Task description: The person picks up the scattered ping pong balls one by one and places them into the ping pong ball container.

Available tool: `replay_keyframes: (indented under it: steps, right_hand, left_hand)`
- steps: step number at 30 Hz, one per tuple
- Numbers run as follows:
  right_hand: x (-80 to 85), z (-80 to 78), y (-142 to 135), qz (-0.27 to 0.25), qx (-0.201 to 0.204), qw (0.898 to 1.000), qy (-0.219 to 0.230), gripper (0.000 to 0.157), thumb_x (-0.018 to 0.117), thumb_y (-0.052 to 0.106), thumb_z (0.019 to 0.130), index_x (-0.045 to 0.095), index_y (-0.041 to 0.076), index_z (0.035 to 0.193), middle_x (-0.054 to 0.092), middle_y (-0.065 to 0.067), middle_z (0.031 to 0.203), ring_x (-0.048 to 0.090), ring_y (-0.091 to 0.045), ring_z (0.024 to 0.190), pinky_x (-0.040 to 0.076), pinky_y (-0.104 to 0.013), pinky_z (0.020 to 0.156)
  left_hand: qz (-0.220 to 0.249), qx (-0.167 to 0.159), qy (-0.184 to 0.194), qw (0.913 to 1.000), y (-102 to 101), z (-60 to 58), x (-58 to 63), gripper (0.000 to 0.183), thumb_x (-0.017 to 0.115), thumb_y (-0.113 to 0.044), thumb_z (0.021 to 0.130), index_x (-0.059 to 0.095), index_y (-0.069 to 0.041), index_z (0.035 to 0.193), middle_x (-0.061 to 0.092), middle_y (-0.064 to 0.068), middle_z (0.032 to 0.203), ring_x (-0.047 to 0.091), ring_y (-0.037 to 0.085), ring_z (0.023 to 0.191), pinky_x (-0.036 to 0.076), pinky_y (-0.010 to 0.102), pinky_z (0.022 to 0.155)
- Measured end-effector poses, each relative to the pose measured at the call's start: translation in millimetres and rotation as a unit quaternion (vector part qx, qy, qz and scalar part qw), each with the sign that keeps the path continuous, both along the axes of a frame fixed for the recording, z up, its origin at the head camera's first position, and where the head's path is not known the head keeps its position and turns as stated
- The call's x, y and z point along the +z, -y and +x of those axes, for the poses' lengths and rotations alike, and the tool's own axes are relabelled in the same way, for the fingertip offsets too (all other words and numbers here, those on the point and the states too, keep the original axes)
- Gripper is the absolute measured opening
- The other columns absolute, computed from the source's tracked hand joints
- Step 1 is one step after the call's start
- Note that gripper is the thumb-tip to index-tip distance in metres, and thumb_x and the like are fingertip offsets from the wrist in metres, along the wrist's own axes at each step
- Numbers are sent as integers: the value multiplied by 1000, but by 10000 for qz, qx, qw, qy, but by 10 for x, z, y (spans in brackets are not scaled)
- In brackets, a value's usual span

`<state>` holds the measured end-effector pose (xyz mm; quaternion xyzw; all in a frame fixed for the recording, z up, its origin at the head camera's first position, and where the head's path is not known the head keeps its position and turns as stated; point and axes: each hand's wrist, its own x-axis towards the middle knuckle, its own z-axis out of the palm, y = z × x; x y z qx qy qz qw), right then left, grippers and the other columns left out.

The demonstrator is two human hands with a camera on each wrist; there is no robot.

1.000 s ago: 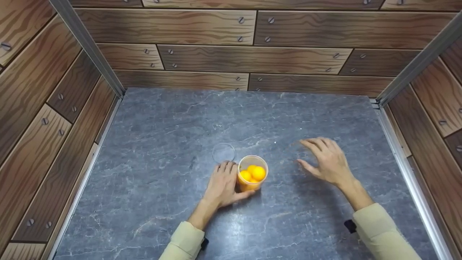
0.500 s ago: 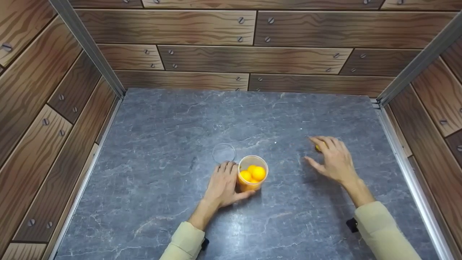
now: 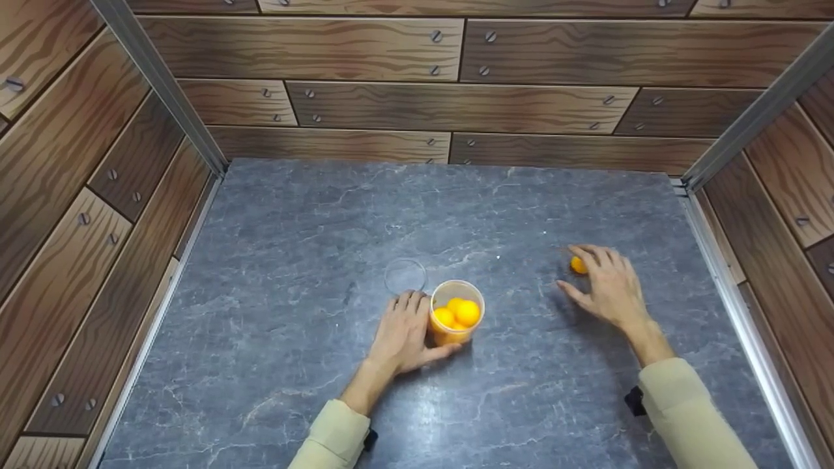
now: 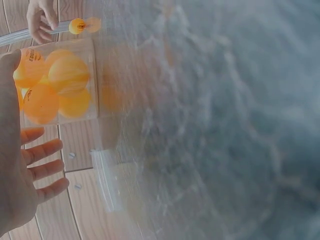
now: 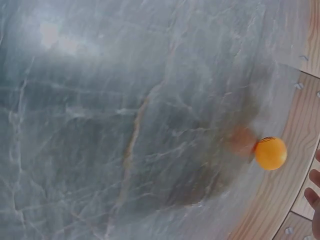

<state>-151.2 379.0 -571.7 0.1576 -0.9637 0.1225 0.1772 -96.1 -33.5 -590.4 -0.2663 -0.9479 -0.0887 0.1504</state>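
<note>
A clear plastic cup (image 3: 458,339) with several orange ping-pong balls (image 3: 456,314) stands upright on the table. My left hand (image 3: 402,335) holds it from the left, thumb along the near side and fingers at the far left. In the left wrist view, the fingers (image 4: 47,150) spread beside the cup (image 4: 92,85). Farther right, a single ping-pong ball (image 3: 578,265) lies on the table, partly covered by my right hand (image 3: 611,286). That hand's thumb and fingers are parted; the right wrist view shows the ball (image 5: 271,153) apart from the visible fingertips (image 5: 314,177).
A clear round lid (image 3: 405,277) lies flat just behind my left hand. Wood-patterned walls (image 3: 371,49) bound the grey marbled table (image 3: 293,215) at the back and both sides. Metal rails (image 3: 749,326) run along the side edges.
My right hand has moved a little to the right. The loose ball, hidden one second ago, now shows beside its fingers. My left hand and the cup stay in place.
</note>
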Motion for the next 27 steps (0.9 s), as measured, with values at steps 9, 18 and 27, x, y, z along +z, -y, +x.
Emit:
replay_keyframes:
  steps: [9, 18, 27]
  right_hand:
    - [-98, -70, -116, -60, -286, 9983, 503, 67, 81, 40, 90, 58, 9, 146, 59, -21, 143, 53, -47, 128, 41, -65, 107]
    - [-148, -110, -184, -38, -467, 9958, 789, 63, 78, 34, 95, 55, 11, 149, 58, -23, 143, 51, -49, 129, 41, -65, 103]
    - [-239, -131, -241, 37, -515, 9959, 744, 59, 77, 30, 96, 56, 10, 148, 59, -23, 140, 53, -50, 126, 44, -63, 95]
  left_hand:
    - [28, -33, -10, 10000, 1, 0, 2, 88, 57, -89, 81, 56, -11, 123, 65, 7, 118, 61, 26, 115, 51, 43, 95]
    - [-17, 13, -78, 10000, -5, -1, 0, 90, 59, -89, 80, 57, -10, 123, 65, 6, 117, 61, 25, 113, 51, 40, 92]
    - [-20, -3, 4, 10000, -4, -4, 0, 88, 60, -88, 80, 57, -11, 122, 66, 7, 117, 61, 26, 114, 52, 42, 94]
